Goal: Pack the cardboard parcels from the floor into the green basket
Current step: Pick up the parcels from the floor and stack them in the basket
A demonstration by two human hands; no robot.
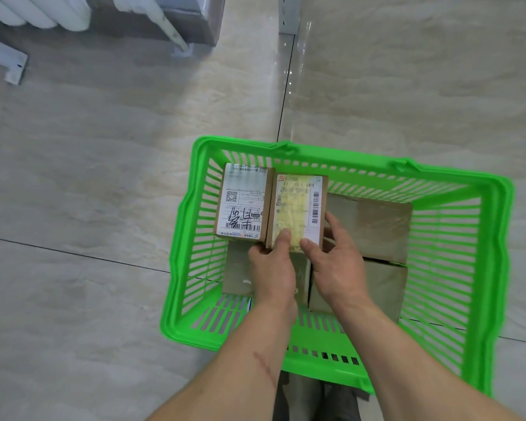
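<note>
A green slatted basket (486,268) stands on the tiled floor below me. Several cardboard parcels lie inside it. Two with white shipping labels sit on top at the far left: one with handwriting (243,202) and, touching its right side, one with yellowish tape (298,205). Both my hands grip the taped parcel at its near end: my left hand (274,268) has its thumb on the label, and my right hand (337,262) holds the right edge. Plain brown parcels (374,226) fill the layer beneath, partly hidden by my hands.
Beige marble-look floor tiles surround the basket. A white radiator (37,13) and a grey block (176,16) sit at the far left, with a metal bracket (9,62) near them. A grey metal post (289,13) stands at the top centre. My legs show below the basket.
</note>
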